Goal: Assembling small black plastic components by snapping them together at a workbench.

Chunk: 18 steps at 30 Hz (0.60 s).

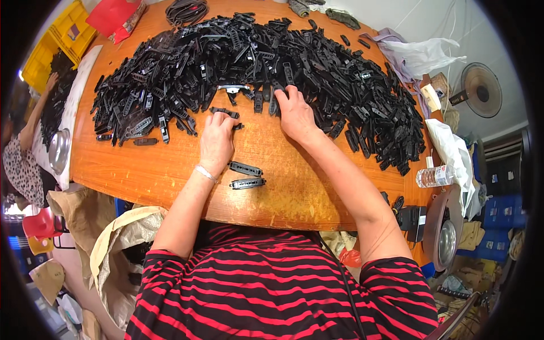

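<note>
Resting on table: both hands lay palm-down on the round wooden table [141,164].
Left hand [217,139]: fingers curled onto a black slotted clip [224,113].
Right hand [295,113]: fingers spread, reaching into the clip heap [255,62].
Near wrist: two finished clips [246,175] lay just beside the left wrist.

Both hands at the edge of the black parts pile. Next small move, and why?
Probably draw the left hand back toward the two black slotted plastic strips lying apart on the round orange wooden table. Its fingers rest on a similar strip at the edge of the big heap of black plastic parts, while the right hand lies flat with its fingertips in the heap.
</note>
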### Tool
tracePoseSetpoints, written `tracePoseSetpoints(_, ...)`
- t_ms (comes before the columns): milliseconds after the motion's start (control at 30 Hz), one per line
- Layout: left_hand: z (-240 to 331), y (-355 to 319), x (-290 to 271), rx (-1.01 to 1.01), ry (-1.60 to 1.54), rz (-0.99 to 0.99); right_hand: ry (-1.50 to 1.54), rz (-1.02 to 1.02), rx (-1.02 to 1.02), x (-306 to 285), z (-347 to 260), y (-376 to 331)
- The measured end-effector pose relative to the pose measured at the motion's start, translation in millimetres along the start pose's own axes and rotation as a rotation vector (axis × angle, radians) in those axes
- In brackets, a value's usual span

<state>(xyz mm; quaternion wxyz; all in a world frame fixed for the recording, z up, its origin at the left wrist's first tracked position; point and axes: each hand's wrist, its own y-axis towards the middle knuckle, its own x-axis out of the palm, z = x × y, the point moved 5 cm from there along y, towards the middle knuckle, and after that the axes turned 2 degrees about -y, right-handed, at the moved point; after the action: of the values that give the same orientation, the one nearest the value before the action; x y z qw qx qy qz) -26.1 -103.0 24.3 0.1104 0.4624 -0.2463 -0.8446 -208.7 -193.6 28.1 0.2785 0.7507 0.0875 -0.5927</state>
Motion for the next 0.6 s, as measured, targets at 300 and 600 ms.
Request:
tracePoseSetpoints(300,-10,-10,-10,-0.047,-0.05,0.065,0.348,0.088,-0.152,-14,-29,-41)
tracePoseSetpoints(600,-9,-16,-23,-0.081,-0.13,0.08,0.374,0.117,-0.117,-28,-28,-40)
